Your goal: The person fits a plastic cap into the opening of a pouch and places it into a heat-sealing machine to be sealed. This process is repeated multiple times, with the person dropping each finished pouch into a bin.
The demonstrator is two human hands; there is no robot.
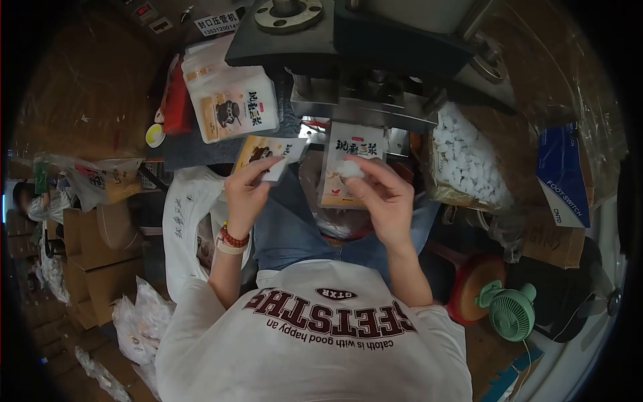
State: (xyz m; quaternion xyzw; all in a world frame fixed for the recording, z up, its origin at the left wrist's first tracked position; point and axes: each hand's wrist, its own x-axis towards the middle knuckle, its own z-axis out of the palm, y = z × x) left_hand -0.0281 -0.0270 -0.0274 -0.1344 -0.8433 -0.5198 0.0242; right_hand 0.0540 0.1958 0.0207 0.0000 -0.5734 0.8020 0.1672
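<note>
My left hand [246, 194] pinches a printed plastic pouch [271, 153] between thumb and fingers, tilted in front of my lap. In my right hand [388, 197], thumb and fingertips close on a small white plastic piece [350, 170]. That piece overlaps a second printed pouch [335, 191], which hangs upright with its top edge at the metal jaws [362, 107] of a press. A heap of similar white pieces [465, 157] fills an open carton to the right of the press.
A stack of printed pouches [234, 110] lies on the dark bench at the left, beside a red object [177, 100]. The blue foot switch box [561, 174] and a green fan [511, 313] are at the right. A white bag [181, 231] hangs by my left arm.
</note>
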